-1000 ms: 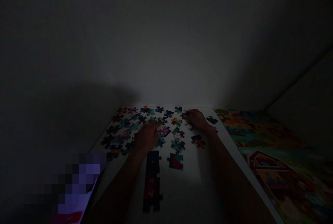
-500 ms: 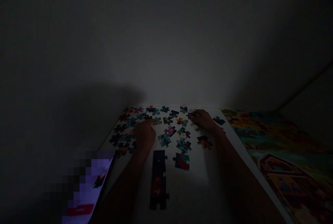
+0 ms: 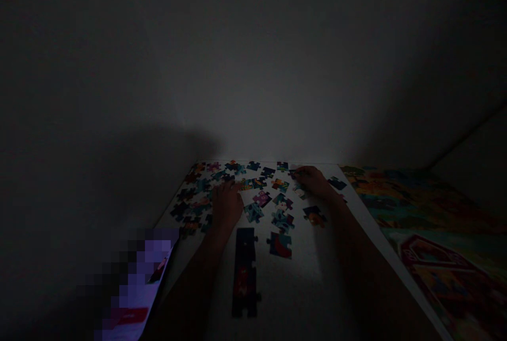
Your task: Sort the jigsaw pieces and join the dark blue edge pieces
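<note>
The scene is very dark. Several loose jigsaw pieces [image 3: 262, 198] lie scattered on a white table [image 3: 293, 283]. My left hand [image 3: 226, 205] rests palm down among them, fingers stretched toward a piece [image 3: 246, 185] at the fingertips. My right hand [image 3: 312, 180] lies near the table's far edge, fingers curled on a small piece [image 3: 293, 173]. A joined dark strip of pieces [image 3: 244, 272] lies between my forearms, with a larger red and blue piece [image 3: 280, 244] beside it.
A colourful picture sheet or puzzle box lid [image 3: 428, 235] lies along the table's right side. A blurred purple and white object [image 3: 137, 283] sits at the lower left. A plain wall [image 3: 253, 66] rises just behind the table.
My left hand has slid slightly left, then its fingers reached forward to a piece. My right hand has stayed near the far edge. The view has shifted a little.
</note>
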Demonstrator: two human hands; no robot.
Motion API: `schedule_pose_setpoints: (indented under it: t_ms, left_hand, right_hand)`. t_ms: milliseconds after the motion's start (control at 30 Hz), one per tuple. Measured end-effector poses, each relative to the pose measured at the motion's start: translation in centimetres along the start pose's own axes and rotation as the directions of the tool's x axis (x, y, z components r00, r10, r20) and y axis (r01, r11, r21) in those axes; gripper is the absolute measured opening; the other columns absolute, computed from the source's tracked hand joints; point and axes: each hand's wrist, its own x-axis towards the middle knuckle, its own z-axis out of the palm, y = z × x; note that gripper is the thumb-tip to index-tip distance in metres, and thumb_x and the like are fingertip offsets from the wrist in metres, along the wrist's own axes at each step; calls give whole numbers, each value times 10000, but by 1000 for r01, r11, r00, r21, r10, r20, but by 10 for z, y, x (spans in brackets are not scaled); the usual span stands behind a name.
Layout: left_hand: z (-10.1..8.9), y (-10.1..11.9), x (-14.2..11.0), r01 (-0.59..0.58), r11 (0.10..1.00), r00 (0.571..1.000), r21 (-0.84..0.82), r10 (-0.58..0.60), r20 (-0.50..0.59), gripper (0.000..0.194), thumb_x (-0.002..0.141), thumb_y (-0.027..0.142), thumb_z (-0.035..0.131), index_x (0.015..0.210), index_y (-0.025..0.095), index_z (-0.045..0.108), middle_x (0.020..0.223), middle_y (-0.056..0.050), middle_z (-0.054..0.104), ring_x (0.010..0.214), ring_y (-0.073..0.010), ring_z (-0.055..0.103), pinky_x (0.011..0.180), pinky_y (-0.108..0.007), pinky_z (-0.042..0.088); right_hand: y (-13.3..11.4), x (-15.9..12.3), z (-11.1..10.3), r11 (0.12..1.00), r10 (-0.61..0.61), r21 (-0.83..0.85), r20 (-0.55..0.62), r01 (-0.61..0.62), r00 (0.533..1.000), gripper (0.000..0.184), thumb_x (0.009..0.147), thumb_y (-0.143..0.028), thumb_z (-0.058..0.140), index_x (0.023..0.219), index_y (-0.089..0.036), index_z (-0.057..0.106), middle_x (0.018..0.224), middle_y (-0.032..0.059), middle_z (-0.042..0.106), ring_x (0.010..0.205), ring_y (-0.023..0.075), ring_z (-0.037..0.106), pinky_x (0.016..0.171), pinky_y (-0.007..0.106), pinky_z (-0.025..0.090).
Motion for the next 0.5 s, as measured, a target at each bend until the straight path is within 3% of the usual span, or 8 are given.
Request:
schedule_pose_setpoints:
  t_ms: [500]
  left_hand:
    - [-2,1,4,-75,995,997,-69,77,27,445,831,10,438,1132,213,695,1231,-56,674,1181,-221,584,1142,-434,320]
  right_hand:
    - [4,3,1,999,-23,-26,-21,23,1000,276,792,-351,652,997,-182,728,1081,104,698,994,243,645,909,373,492]
